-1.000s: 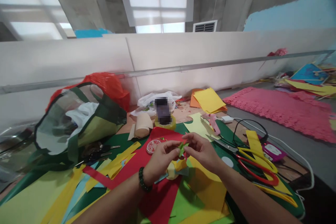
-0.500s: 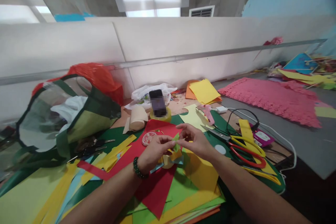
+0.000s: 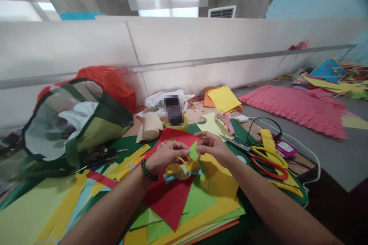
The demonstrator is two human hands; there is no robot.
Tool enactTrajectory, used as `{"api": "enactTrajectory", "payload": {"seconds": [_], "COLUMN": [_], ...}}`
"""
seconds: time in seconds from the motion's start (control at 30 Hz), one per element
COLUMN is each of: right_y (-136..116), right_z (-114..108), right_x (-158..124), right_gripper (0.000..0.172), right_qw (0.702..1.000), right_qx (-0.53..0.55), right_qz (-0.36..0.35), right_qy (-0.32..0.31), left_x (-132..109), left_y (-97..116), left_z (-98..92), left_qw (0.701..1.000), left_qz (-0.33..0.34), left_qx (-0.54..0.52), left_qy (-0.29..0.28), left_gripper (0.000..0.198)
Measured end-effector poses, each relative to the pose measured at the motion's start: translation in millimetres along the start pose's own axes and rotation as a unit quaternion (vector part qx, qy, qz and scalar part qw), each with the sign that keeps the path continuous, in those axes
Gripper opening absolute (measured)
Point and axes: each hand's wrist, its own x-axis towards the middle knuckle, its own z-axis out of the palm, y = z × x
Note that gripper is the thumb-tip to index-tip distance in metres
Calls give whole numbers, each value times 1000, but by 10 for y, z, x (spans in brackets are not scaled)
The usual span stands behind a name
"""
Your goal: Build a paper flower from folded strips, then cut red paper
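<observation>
- Far left: open green-and-cream fabric tote bag [image 3: 107, 130], crumpled red plastic bag [image 3: 115, 86] behind it.
- In front of the tote: loose metal keys [image 3: 105, 153] on dark green mat [image 3: 130, 141]; long flat yellow paper strips [image 3: 64, 204] nearer the viewer.
- Left hand [image 3: 169, 157], dark green bead bracelet [image 3: 148, 170] on wrist: thumb and forefinger pinch the piece's left edge.
- Small light-green paper piece [image 3: 194, 151]: up between the two hands, over the large red paper sheet [image 3: 169, 199].
- Just below it: folded yellow-and-light-blue paper assembly [image 3: 184, 171], lying on the red sheet.
- Right hand [image 3: 214, 149]: thumb and forefinger close together at the piece's right edge; can't tell if they grip.
- Beyond right hand: pink glue gun [image 3: 227, 123].
- Right: metal scissors with red handle [image 3: 270, 170], near magenta box-shaped device [image 3: 285, 148].
</observation>
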Motion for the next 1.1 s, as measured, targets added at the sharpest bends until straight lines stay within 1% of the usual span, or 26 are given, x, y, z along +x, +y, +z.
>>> {"api": "enactTrajectory", "payload": {"seconds": [0.1, 0.2, 0.37, 0.5, 0.6, 0.7, 0.83, 0.9, 1.03, 1.1], "right_y": [-4, -4, 4, 15, 24, 38, 53, 51, 22, 6], "right_z": [9, 28, 58, 66, 53, 38, 66, 100, 150, 152], "right_x": [-4, -16, -26, -13, 2, 12, 14, 7, -16, -24], "right_gripper": [46, 49, 55, 50, 46, 43, 42, 42, 42, 42], "right_qw": [1000, 1000, 999, 999, 998, 997, 996, 995, 994, 993], "right_qx": [-2, -11, -30, -37, -40, -47, -57, -64, -80, -89], "right_qz": [-1, -2, -6, -5, 0, 5, 6, 2, -9, -12], "right_qy": [3, 4, 18, 37, 46, 58, 70, 75, 77, 75], "left_x": [-2, -5, 9, 28, 32, 25, 8, 1, -2, 5], "left_y": [18, 17, -22, -55, -42, 0, 28, 18, -17, -34], "left_z": [-23, -2, 39, 28, 2, -9, 34, 65, 94, 90], "left_qw": [999, 998, 998, 997, 996, 993, 988, 989, 993, 994], "left_qz": [16, 26, 38, 39, 45, 59, 70, 67, 60, 59], "left_qx": [29, 54, 50, 53, 64, 79, 109, 113, 96, 87], "left_qy": [8, 19, 29, 32, 38, 58, 81, 69, 24, 25], "left_gripper": [34, 30, 30, 35, 34, 37, 41, 40, 33, 31]}}
